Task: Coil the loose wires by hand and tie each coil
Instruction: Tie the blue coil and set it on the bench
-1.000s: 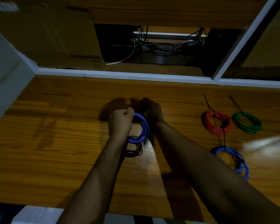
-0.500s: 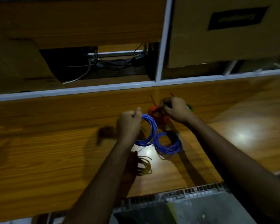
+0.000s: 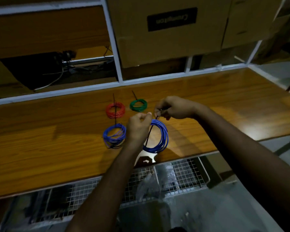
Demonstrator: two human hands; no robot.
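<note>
Both hands are on the last job: left hand (image 3: 138,126) grips the blue coil (image 3: 159,136) just above the worktop (image 3: 40,148), right hand (image 3: 173,108) pinches a black tie (image 3: 150,133), while red coil (image 3: 115,110), green coil (image 3: 138,105) and second blue coil (image 3: 114,135) lie tied.

Four wire coils are showing: two blue (image 3: 114,135) (image 3: 159,136), one red (image 3: 115,110), one green (image 3: 138,105). Three are lying on the bench (image 3: 40,139). Black ties are numbering perhaps four. Two hands (image 3: 138,125) (image 3: 172,108) are working.

Blue coil (image 3: 162,138), black tie (image 3: 150,133)
</note>
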